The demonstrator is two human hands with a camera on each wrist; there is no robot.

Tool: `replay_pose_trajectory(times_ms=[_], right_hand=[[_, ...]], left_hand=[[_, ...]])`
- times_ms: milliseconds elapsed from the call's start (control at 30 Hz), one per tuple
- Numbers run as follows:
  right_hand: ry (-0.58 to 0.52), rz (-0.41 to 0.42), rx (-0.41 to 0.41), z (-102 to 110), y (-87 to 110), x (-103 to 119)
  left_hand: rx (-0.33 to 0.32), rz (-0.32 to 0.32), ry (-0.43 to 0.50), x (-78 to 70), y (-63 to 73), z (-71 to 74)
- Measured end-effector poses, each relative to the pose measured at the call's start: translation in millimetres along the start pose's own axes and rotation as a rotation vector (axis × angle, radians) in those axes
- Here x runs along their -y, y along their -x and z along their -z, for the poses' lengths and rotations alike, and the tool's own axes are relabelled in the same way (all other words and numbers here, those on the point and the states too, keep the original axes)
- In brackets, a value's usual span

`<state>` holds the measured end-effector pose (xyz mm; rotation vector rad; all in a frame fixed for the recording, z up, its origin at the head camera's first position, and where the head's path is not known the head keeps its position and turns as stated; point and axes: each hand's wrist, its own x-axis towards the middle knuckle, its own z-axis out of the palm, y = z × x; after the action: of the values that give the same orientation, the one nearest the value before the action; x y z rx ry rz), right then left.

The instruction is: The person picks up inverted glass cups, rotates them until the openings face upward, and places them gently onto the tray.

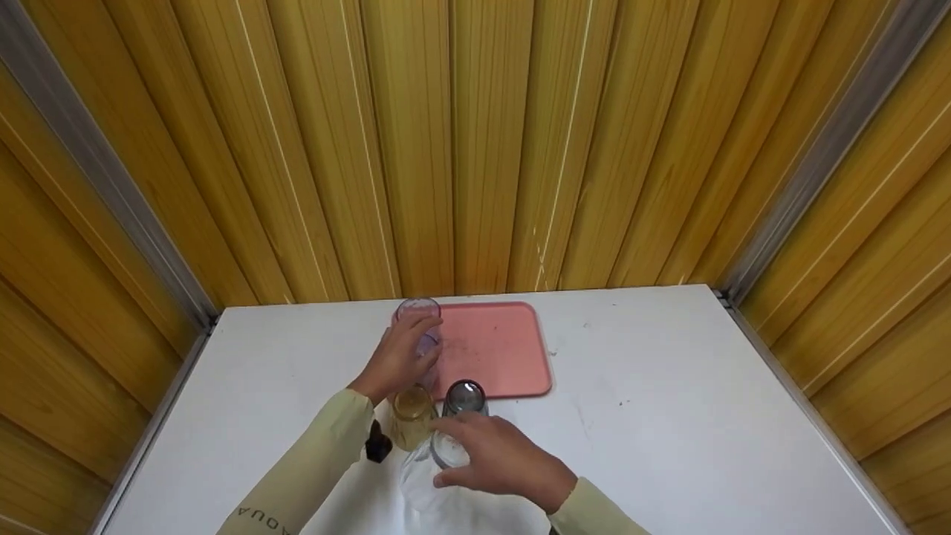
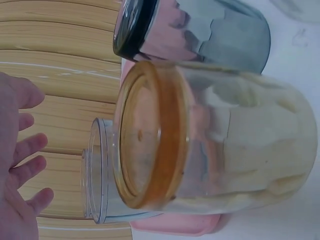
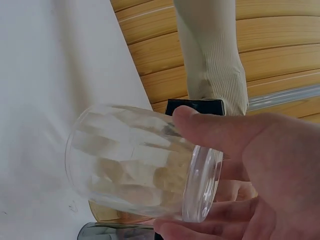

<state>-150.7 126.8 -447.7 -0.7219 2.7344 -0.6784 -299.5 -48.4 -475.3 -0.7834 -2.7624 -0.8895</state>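
Note:
Two faintly purple-tinted cups, a far one (image 1: 417, 307) and a nearer one (image 1: 427, 343), are at the left end of the pink tray (image 1: 494, 349). My left hand (image 1: 403, 355) is above them, fingers spread; the left wrist view shows a gap between its fingertips and the cups. My right hand (image 1: 501, 455) holds a clear cup (image 3: 132, 160) near its thick base, thumb on one side and fingers on the other. An amber cup (image 2: 240, 145) and a smoky grey cup (image 2: 225, 37) stand close by, base up, at the tray's near edge.
The white table (image 1: 654, 416) reaches back to a wood-patterned wall (image 1: 475, 148), with similar panels at both sides. A black device (image 1: 378, 443) is strapped at the left wrist. Several cups are crowded together between the hands.

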Motion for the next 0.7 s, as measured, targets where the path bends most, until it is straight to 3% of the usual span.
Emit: replay_pose_trajectory(times_ms=[300, 533, 700], right_hand=[[-0.170, -0.027, -0.091, 7, 5.4, -5], [-0.197, 0.015, -0.177, 8, 7.3, -11], [-0.211, 0.008, -0.241, 10, 10.3, -12]], left_hand=[[0.019, 0.021, 0.102, -8.0, 13.6, 4.5], [0.045, 0.053, 0.228, -9.0, 24.4, 7.4], [0.094, -0.009, 0.394, -6.9, 30.1, 11.9]])
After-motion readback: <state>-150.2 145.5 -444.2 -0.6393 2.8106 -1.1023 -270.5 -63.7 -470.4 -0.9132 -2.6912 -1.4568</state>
